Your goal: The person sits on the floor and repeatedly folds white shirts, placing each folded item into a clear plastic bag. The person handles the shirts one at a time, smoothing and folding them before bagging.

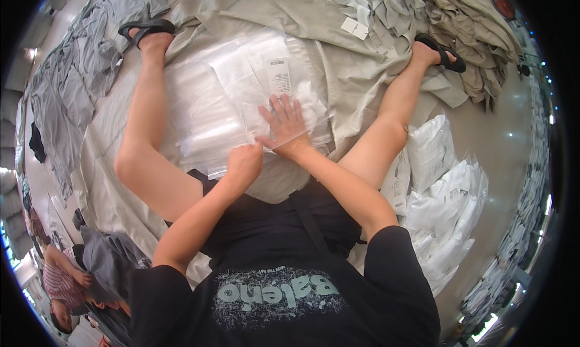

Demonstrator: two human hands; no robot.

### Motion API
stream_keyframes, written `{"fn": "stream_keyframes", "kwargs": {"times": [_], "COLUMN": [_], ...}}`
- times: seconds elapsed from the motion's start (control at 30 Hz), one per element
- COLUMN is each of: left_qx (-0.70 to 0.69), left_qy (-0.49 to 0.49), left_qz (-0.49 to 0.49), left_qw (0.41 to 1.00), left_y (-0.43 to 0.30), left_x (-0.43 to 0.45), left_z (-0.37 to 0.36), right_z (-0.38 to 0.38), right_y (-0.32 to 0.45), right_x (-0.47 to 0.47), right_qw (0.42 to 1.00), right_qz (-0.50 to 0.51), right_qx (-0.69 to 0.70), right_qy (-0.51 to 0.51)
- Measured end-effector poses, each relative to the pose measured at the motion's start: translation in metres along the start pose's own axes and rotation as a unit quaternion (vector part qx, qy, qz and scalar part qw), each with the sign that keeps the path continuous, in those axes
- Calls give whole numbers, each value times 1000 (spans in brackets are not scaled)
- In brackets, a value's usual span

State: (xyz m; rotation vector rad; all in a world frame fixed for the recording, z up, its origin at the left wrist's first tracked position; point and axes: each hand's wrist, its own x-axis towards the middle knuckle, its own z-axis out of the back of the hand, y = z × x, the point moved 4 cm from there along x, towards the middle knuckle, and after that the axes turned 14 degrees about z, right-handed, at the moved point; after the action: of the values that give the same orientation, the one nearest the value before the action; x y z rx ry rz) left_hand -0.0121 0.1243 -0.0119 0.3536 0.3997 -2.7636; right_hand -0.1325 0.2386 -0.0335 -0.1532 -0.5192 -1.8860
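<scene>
A pile of clear plastic bags [199, 97] lies on a beige cloth between my legs. My left hand [245, 163] is closed on the edge of a clear bag at the near side of the pile. Inside the opening of that bag lies my right hand [285, 125], palm down with fingers spread, over a white piece that I cannot make out exactly. Just beyond its fingertips is a white printed label [279, 77] with a barcode. The bag's clear edge crosses my right wrist.
Filled white plastic packages [442, 211] are heaped at the right. Grey garments [68, 84] lie at the left, and beige garments [471, 34] at the upper right, beside pale grey garments with tags [355, 28]. Another person [65, 274] sits at the lower left with dark cloth.
</scene>
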Motion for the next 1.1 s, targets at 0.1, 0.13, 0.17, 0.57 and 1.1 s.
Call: {"fn": "stream_keyframes", "kwargs": {"times": [0.1,0.13,0.17,0.57,1.1], "left_qx": [6,4,1,-42,-438], "left_qy": [-45,-38,-30,-69,-239], "left_qz": [11,20,29,-1,106], "left_qw": [999,999,999,997,860], "left_y": [11,14,18,26,83], "left_x": [7,7,7,11,65], "left_z": [-22,-25,-27,-24,349], "right_z": [1,3,6,81,258], "right_y": [2,4,7,-116,-107], "right_x": [5,0,-8,-49,132], "right_qw": [1000,1000,1000,999,892], "right_qz": [-2,-12,-23,-33,-104], "right_qx": [8,13,19,-40,367], "right_qy": [-5,-1,3,-8,-243]}}
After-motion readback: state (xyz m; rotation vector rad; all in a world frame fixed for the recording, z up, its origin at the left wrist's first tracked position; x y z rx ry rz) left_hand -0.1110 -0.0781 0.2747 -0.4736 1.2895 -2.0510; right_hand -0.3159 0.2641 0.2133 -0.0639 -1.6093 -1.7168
